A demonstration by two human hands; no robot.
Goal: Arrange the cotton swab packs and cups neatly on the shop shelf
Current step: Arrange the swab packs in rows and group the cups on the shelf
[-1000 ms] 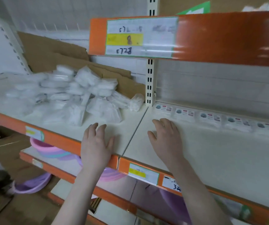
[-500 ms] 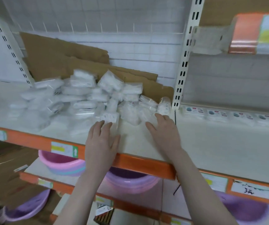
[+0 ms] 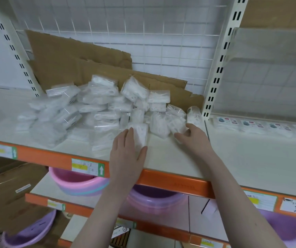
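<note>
A loose heap of clear cotton swab packs (image 3: pixel 97 108) lies on the white shelf (image 3: pixel 170 156), in front of brown cardboard. My left hand (image 3: pixel 125 154) lies flat at the heap's front edge, fingers straight, against one pack (image 3: pixel 141 133) that sits between thumb and forefinger. My right hand (image 3: pixel 194 138) reaches the heap's right end, with thumb and fingertips spread against another pack (image 3: pixel 175 125). A neat row of labelled packs (image 3: pixel 260 126) runs along the back of the neighbouring shelf on the right. No cups are in view.
Torn cardboard sheets (image 3: pixel 83 63) lean on the wire grid behind the heap. A slotted upright post (image 3: pixel 220 68) divides the two shelf bays. Pink (image 3: pixel 79 183) and purple basins (image 3: pixel 154 196) sit on the shelf below; a cardboard box (image 3: pixel 9 190) stands lower left.
Both hands moved left from the bare shelf near the post to the heap. The left hand now touches a front pack and the right hand touches the rightmost packs.
</note>
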